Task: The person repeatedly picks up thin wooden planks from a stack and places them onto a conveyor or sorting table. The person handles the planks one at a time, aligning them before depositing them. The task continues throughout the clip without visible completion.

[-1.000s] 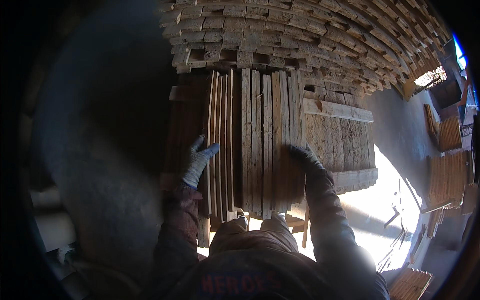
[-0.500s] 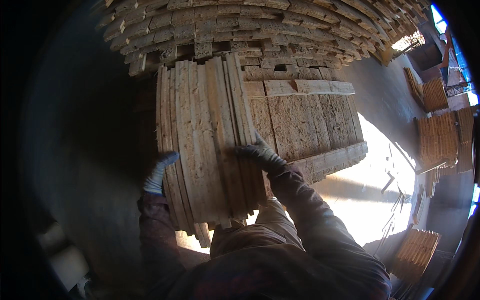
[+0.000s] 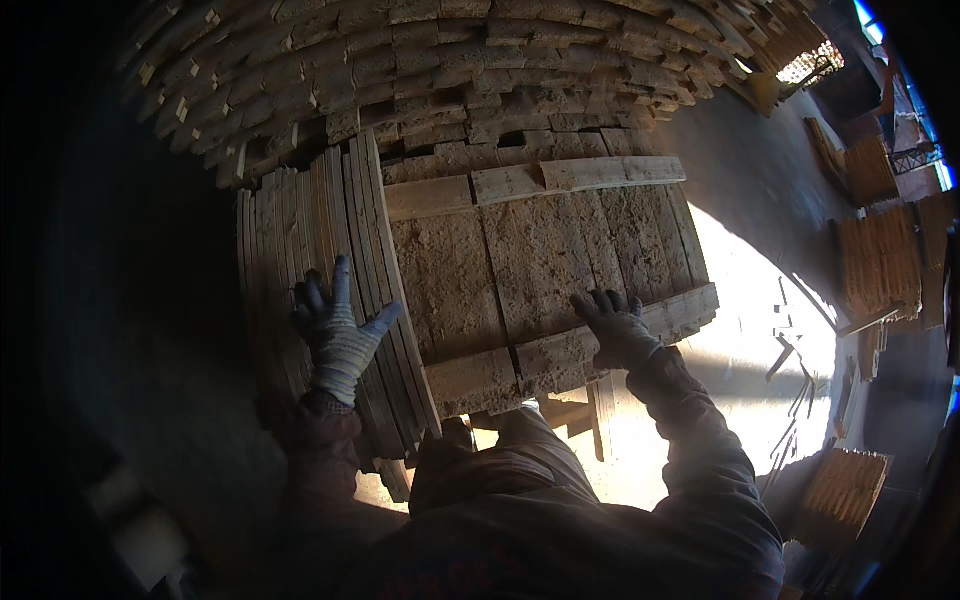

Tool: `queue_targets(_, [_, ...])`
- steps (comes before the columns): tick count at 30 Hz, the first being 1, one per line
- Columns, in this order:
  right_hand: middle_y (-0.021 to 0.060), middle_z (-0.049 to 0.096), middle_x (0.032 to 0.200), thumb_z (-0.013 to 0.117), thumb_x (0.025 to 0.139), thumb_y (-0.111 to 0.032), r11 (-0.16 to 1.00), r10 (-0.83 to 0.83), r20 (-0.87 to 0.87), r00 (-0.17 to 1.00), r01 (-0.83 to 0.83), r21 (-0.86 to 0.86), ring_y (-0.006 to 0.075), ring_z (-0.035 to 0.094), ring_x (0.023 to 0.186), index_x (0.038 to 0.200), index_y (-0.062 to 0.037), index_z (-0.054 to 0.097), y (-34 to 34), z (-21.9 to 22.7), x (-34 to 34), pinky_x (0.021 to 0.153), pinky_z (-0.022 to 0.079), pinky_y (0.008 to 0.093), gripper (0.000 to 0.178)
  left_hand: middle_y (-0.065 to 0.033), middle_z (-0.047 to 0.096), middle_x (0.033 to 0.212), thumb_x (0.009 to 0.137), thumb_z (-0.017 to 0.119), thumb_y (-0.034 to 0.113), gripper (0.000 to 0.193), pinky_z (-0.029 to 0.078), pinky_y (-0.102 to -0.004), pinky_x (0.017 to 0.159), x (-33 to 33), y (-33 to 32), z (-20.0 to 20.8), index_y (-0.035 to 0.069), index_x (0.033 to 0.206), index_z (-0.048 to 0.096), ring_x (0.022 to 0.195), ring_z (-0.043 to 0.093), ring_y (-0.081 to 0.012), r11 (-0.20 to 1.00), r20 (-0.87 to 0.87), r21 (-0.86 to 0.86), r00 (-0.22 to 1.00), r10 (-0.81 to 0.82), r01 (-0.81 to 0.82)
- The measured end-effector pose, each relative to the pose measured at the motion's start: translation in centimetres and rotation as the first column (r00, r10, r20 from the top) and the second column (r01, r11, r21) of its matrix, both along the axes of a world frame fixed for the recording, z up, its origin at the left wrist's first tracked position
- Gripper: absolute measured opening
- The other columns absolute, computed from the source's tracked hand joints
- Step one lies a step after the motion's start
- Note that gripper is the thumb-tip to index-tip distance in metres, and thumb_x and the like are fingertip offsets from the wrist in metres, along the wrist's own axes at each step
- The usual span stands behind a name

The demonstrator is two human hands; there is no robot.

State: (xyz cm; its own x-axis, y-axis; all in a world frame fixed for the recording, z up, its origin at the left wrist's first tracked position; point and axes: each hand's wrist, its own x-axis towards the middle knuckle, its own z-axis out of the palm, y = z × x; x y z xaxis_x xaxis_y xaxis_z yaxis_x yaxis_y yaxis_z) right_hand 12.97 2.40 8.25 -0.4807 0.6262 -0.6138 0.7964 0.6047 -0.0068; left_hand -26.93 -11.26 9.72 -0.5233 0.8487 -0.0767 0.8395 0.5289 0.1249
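My left hand, in a pale knit glove with bluish-grey fingers, is spread over a bundle of narrow wooden boards at the left. Whether its fingers touch the boards I cannot tell. My right hand, gloved too, has its fingers apart at the near batten of a wooden panel. Rough, dirt-covered planks make up this panel, which lies in front of me beside the bundle. A second, paler batten crosses its far side. Neither hand holds anything.
A tall stack of rough lumber rises beyond the panel. On the right, several board stacks stand on the floor, with thin wood scraps lying in bright sunlight. Another small stack is at the lower right.
The boards between my hands have moved left, against the bundle's side, baring more of the panel. Both hands have let go; my right hand has shifted right, over the panel's near edge.
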Motion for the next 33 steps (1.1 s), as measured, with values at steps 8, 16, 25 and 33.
queue_targets(8, [0.0157,0.051,0.137,0.081,0.071,-0.035,0.988,0.129,-0.351,0.928,-0.089,0.129,0.0379,0.048,0.125,0.142,-0.0135,0.046,9.1,-2.7,7.3,0.105,0.036,0.0566,0.083,-0.0220,0.006,0.164,0.077,0.075,0.057,0.100,0.010,-0.0746,0.113,5.1,3.2,-2.9,0.033,0.158,0.021,0.149,0.002,-0.0511,0.972,-0.084,-0.199,0.990,0.111,-0.126])
queue_targets(16, [0.0218,0.045,0.145,0.082,0.070,-0.051,0.945,0.174,-0.072,0.982,-0.146,0.292,0.0431,0.042,0.136,0.154,-0.0236,0.030,29.9,-1.9,-3.1,0.110,0.037,0.0558,0.103,-0.0204,0.020,0.161,0.078,0.075,0.047,0.091,0.018,-0.0574,0.120,7.6,5.6,0.1,0.019,0.154,0.034,0.147,0.021,-0.0433,0.975,-0.136,-0.204,0.989,0.058,-0.085])
queue_targets(25, [0.0264,0.060,0.122,0.084,0.069,-0.052,0.996,0.036,-0.117,0.993,-0.026,0.083,0.0428,0.063,0.111,0.157,-0.0178,0.022,26.1,-3.1,1.8,0.094,0.055,0.0496,0.113,-0.0210,0.016,0.161,0.078,0.077,0.049,0.091,0.014,-0.0706,0.115,6.6,4.3,-1.0,0.030,0.154,0.032,0.147,0.015,-0.0478,0.974,-0.038,-0.169,0.988,0.149,-0.153])
queue_targets(33, [0.0190,0.058,0.127,0.080,0.072,-0.027,0.886,-0.456,-0.602,0.656,0.267,-0.380,0.0274,0.061,0.109,0.156,-0.0029,0.020,18.5,1.7,6.8,0.091,0.054,0.0464,0.106,-0.0223,0.009,0.164,0.080,0.071,0.056,0.097,0.009,-0.0719,0.114,5.6,4.5,-0.8,0.030,0.159,0.021,0.149,0.003,-0.0510,0.978,0.043,-0.177,0.991,0.123,-0.114])
